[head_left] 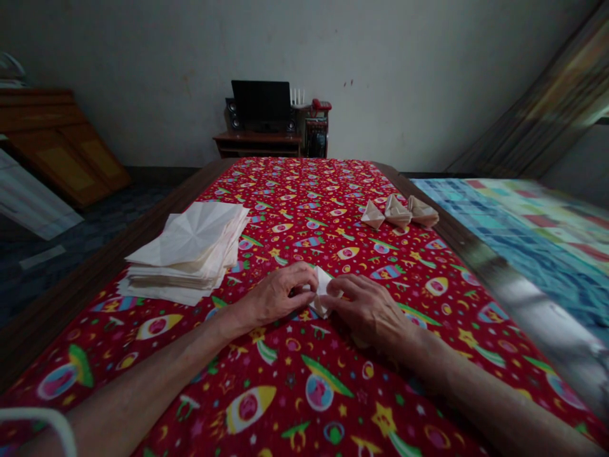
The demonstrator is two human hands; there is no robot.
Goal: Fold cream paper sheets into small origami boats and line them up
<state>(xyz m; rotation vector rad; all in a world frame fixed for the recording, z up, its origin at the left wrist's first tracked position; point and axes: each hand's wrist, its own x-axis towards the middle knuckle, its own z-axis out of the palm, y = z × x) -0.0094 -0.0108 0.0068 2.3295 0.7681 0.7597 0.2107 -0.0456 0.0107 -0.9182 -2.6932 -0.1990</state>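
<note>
A small folded piece of white paper (321,292) lies on the red patterned cloth (295,343), between my two hands. My left hand (284,291) pinches its left side, thumb and fingertips together. On the right side my right hand (368,308) grips it with curled fingers, which cover part of the paper. To the left sits a stack of creased paper sheets (185,254), the top one marked with fold lines fanning out from its middle. Several folded paper pieces (398,212) stand in a row toward the far right of the cloth.
Against the far wall, a low desk (259,139) holds a black monitor (261,101), speakers and a router, with a red telephone (321,105) beside them. A wooden cabinet (61,146) is at left. A bed with a checked cover (537,241) adjoins the right side.
</note>
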